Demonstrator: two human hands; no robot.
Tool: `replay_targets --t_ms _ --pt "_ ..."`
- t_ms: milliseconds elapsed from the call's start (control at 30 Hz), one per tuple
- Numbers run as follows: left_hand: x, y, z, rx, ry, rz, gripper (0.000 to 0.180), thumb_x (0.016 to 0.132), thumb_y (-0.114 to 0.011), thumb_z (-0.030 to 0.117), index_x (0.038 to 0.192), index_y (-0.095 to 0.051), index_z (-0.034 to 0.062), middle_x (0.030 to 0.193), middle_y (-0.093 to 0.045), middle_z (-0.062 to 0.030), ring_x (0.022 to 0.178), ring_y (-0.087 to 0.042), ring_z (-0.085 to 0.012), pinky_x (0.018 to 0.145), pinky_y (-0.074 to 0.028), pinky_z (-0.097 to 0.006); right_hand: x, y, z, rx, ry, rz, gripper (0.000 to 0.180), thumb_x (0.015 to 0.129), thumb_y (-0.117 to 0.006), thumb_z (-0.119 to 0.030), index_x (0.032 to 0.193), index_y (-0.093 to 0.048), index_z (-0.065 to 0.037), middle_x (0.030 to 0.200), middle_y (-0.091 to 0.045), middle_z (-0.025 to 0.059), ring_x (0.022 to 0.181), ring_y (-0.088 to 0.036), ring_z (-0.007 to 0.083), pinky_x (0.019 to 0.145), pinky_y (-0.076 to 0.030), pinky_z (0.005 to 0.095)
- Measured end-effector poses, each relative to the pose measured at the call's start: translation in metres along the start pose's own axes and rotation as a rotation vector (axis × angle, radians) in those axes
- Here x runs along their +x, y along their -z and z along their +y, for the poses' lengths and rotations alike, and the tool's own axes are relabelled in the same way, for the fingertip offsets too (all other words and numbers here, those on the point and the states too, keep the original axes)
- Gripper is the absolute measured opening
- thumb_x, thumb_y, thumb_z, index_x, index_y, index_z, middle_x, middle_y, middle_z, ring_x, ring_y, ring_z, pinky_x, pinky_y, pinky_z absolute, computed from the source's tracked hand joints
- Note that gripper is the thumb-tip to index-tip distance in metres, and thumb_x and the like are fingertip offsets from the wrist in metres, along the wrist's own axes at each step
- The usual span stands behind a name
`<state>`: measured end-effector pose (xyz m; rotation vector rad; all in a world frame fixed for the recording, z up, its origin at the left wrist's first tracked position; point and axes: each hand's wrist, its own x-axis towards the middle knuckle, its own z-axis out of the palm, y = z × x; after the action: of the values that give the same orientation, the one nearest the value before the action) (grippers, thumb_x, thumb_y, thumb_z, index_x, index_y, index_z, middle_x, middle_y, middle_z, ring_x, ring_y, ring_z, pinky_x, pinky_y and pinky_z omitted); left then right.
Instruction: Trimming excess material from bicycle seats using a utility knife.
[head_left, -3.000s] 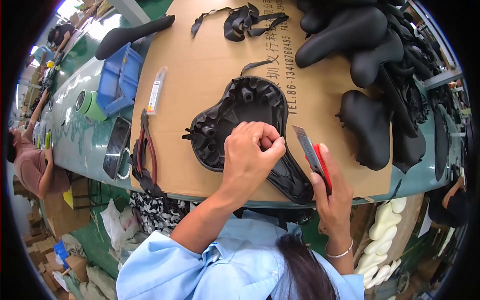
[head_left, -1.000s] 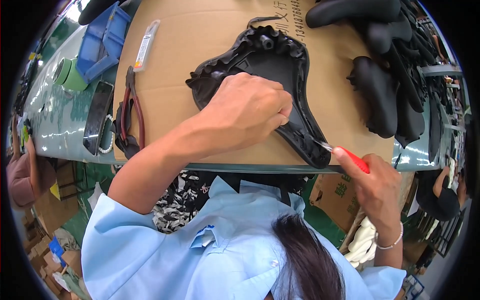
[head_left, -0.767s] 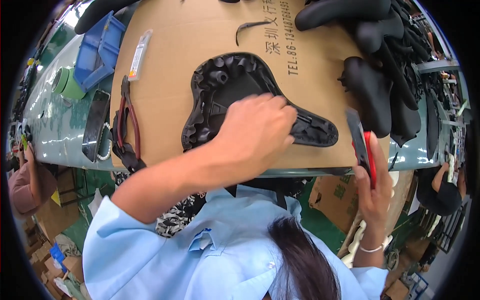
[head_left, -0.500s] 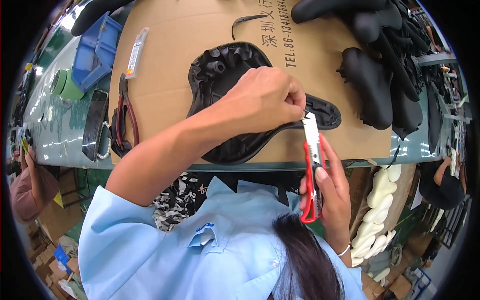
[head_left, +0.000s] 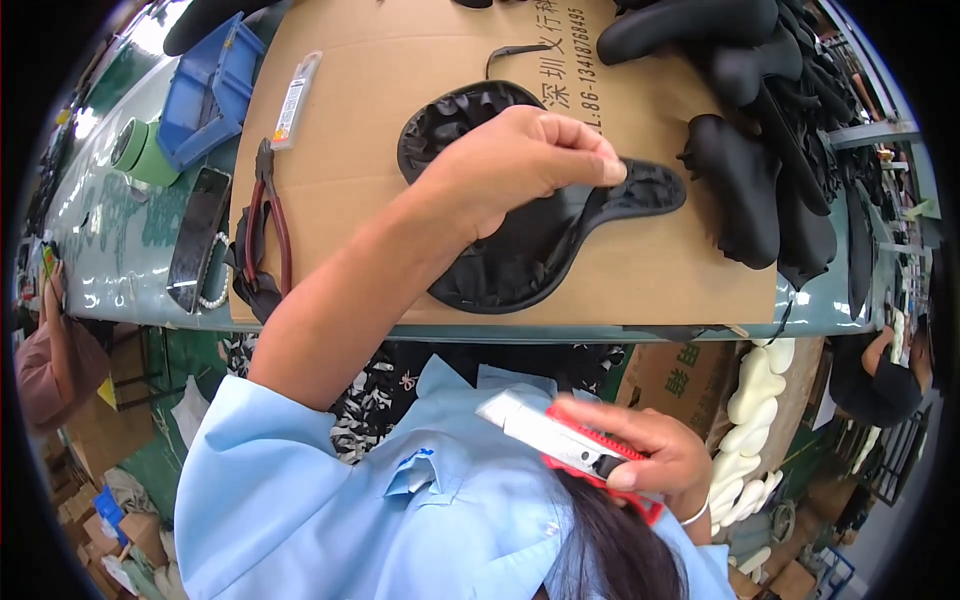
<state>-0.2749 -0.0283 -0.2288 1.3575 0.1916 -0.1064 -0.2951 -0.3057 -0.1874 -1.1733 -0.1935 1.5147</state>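
Note:
A black bicycle saddle (head_left: pixel 505 290) lies upside down on a sheet of cardboard, its narrow nose pointing right. Black covering is gathered in folds along its inside edge. My left hand (head_left: pixel 535 160) reaches across the saddle, thumb and forefinger pinched together above the base of the nose. Whatever is between those fingertips is too small or hidden to make out. Close to my body, off the table's near edge, my right hand (head_left: pixel 665 455) is wrapped round a red-handled utility knife (head_left: pixel 550 436). The knife's wide blade points up and left, apart from the saddle.
Cardboard (head_left: pixel 340 200) covers the table's middle. At left lie red-handled pliers (head_left: pixel 277 225), a narrow plastic case (head_left: pixel 297 100), a phone (head_left: pixel 200 240), a blue bin (head_left: pixel 208 95) and a green tape roll (head_left: pixel 143 152). Black covered saddles (head_left: pixel 735 190) are heaped at right. Cream saddle-shaped pieces (head_left: pixel 757 400) hang lower right.
My right hand has drawn the knife back from the saddle's nose toward my body, turning the blade leftward. My left hand has lifted slightly, still pinched. The view has shifted a little.

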Motion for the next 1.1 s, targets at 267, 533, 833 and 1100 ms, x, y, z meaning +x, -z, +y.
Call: replay_targets --t_ms 267,533,833,1100 --pt "-0.001 0.017 -0.003 1.024 -0.576 0.279 0.016 0.081 -0.069 0.017 0.091 -0.065 0.0057 0.089 -0.065 -0.0035 0.088 -0.059 -0.0213 0.086 -0.043 -0.033 0.046 0.007 -0.013 -0.282 0.405 0.64 0.048 0.096 -0.051 -0.019 0.139 -0.038 -0.001 0.072 -0.057 0.0047 0.051 -0.052 0.0078 0.046 -0.043 0.0196" --pt "-0.004 0.007 -0.017 0.858 -0.884 0.404 0.017 0.085 -0.067 0.015 0.095 -0.06 0.0026 0.083 -0.063 -0.0051 0.085 -0.057 -0.0223 0.093 -0.038 -0.036 0.043 0.009 -0.073 -0.565 0.086 0.292 0.048 0.095 -0.049 -0.013 0.142 -0.043 -0.006 0.073 -0.056 0.0026 0.049 -0.046 0.0039 0.043 -0.041 0.0185" --pt "-0.008 0.048 0.002 0.744 -0.565 0.615 0.025 0.091 -0.059 0.02 0.11 -0.059 0.0044 0.095 -0.064 -0.015 0.102 -0.059 -0.0345 0.09 -0.045 -0.04 0.06 0.006 -0.013 -0.221 0.321 0.486 0.038 0.098 -0.052 -0.02 0.128 -0.041 0.0 0.09 -0.06 0.0083 0.078 -0.064 0.0159 0.067 -0.054 0.0275" --pt "-0.1 -0.022 -0.018 0.727 -0.415 1.081 0.02 0.09 -0.061 0.023 0.093 -0.063 0.0026 0.092 -0.059 -0.015 0.089 -0.057 -0.027 0.084 -0.042 -0.036 0.104 0.031 -0.059 -0.61 0.612 0.661 0.032 0.09 -0.065 -0.02 0.114 -0.057 -0.001 0.086 -0.059 0.0011 0.069 -0.051 0.0055 0.061 -0.043 0.0207"
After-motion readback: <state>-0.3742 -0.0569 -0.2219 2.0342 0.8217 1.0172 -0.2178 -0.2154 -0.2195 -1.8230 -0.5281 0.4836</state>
